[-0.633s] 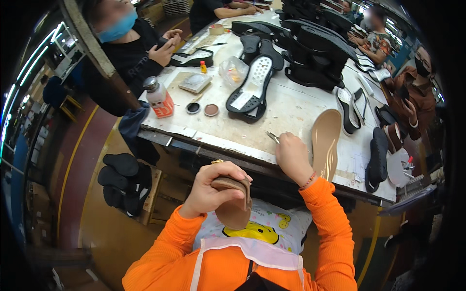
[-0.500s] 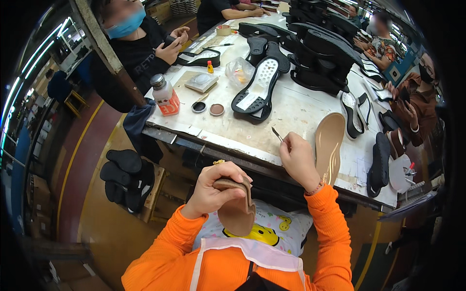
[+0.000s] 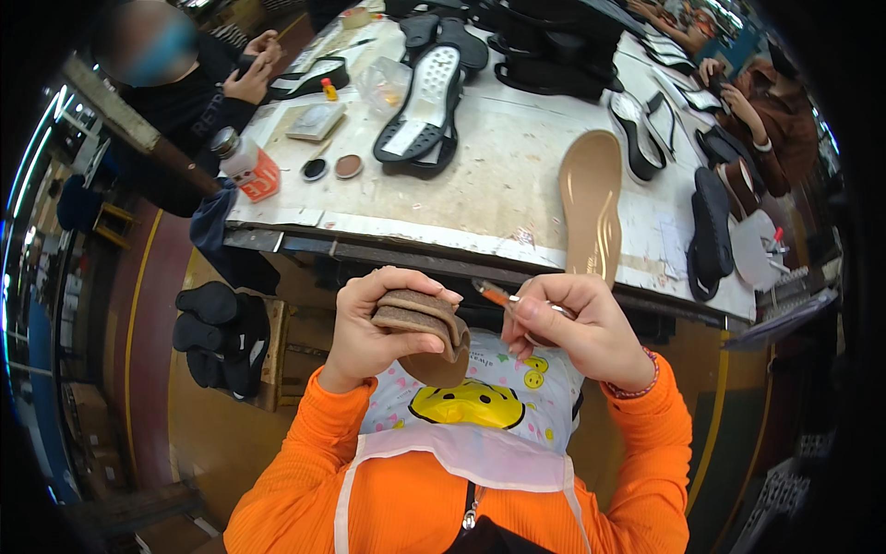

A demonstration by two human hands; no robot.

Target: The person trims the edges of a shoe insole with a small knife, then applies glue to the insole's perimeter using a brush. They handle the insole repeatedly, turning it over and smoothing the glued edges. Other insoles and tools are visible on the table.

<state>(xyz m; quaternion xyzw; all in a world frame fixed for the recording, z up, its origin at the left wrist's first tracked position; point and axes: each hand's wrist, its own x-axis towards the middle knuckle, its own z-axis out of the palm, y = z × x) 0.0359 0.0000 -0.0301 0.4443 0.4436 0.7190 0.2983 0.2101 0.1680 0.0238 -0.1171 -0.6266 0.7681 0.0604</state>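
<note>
Several black soles (image 3: pixel 208 346) sit in a pile on a wooden stool (image 3: pixel 276 343) at the far left. Next comes the left hand (image 3: pixel 358 328), up in front of the table (image 3: pixel 503 189). Its thumb and fingers pinch a brown insole (image 3: pixel 426 319) that is bent over on itself. The insole looks light and soft, so it should bend easily and not break. It looks a bit rough, so it may not slip much. A good place to hold it is by the edges, close to the fold. The hand covers part of it, and I can't tell if there is one piece or more.

To the right, a small tool (image 3: pixel 498 294) points at the insole but is apart from it. It has a dark tip and some orange on it. The thumb and fingers of the right hand (image 3: pixel 591 328) pinch it and hide its back end, so its kind is hard to tell. Past that, a tan insole (image 3: pixel 591 198) lies flat on the table.
</note>
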